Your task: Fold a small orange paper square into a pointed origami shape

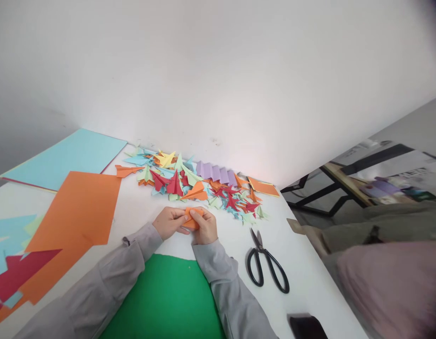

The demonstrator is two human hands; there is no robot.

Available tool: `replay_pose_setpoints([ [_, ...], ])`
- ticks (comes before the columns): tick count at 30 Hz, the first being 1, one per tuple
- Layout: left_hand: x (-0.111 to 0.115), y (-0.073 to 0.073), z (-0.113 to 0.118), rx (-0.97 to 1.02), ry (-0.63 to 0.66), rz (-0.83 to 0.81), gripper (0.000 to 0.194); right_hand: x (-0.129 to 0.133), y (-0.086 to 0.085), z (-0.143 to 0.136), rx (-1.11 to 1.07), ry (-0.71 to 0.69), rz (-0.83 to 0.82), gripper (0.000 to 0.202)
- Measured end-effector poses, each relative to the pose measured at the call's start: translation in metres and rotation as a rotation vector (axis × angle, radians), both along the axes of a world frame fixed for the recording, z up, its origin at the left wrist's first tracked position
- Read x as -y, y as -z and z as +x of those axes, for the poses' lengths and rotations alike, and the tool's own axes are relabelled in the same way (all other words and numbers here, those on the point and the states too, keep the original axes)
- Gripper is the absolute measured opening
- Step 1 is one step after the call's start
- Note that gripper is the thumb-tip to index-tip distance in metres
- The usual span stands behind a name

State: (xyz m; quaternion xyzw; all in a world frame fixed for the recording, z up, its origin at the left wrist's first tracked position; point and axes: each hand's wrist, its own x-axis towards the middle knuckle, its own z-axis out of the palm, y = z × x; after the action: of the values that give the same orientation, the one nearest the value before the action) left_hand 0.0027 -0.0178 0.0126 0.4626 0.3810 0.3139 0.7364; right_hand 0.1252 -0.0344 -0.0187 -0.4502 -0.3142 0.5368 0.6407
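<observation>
Both hands meet over the white table, pinching a small folded piece of orange paper (192, 220). My left hand (169, 222) grips its left side, with the fingers closed. My right hand (205, 227) holds the right side, its thumb pressed on the top. The underside of the paper is hidden by the fingers. Just beyond the hands lies a pile of small folded paper planes (175, 182) in red, orange, yellow, green and blue. A zigzag-folded purple paper (216, 172) rests at the back of the pile.
Black-handled scissors (262, 256) lie slightly spread, right of my hands. Orange sheets (80, 207) and coloured offcuts (13, 273) cover the left; light blue sheets (73, 153) lie behind. A green sheet (165, 296) is under my forearms. A dark object (307, 327) sits front right, near another person (391, 282).
</observation>
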Motion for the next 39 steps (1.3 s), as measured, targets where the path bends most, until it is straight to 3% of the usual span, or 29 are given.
replay_pose_setpoints([
  [15,0.001,0.002,0.0,-0.015,0.025,0.003,0.028,0.0,0.0,0.003,-0.036,0.02,-0.055,0.013],
  [20,0.001,0.0,0.001,-0.021,0.016,-0.032,0.025,-0.001,0.0,0.0,-0.058,0.051,-0.048,0.022],
  [23,-0.001,-0.002,0.0,0.015,-0.017,-0.082,0.026,0.0,-0.003,-0.002,-0.1,0.026,-0.003,0.031],
  [27,-0.006,-0.001,-0.002,0.104,-0.134,-0.161,0.024,0.001,-0.008,-0.002,-0.145,-0.051,0.068,0.019],
  [31,-0.009,0.001,-0.003,0.167,-0.268,-0.195,0.02,0.0,-0.009,-0.002,-0.168,-0.043,0.01,0.021],
  [39,-0.008,-0.001,-0.002,0.133,-0.253,-0.19,0.018,0.0,-0.001,-0.003,-0.065,-0.012,0.031,0.017],
])
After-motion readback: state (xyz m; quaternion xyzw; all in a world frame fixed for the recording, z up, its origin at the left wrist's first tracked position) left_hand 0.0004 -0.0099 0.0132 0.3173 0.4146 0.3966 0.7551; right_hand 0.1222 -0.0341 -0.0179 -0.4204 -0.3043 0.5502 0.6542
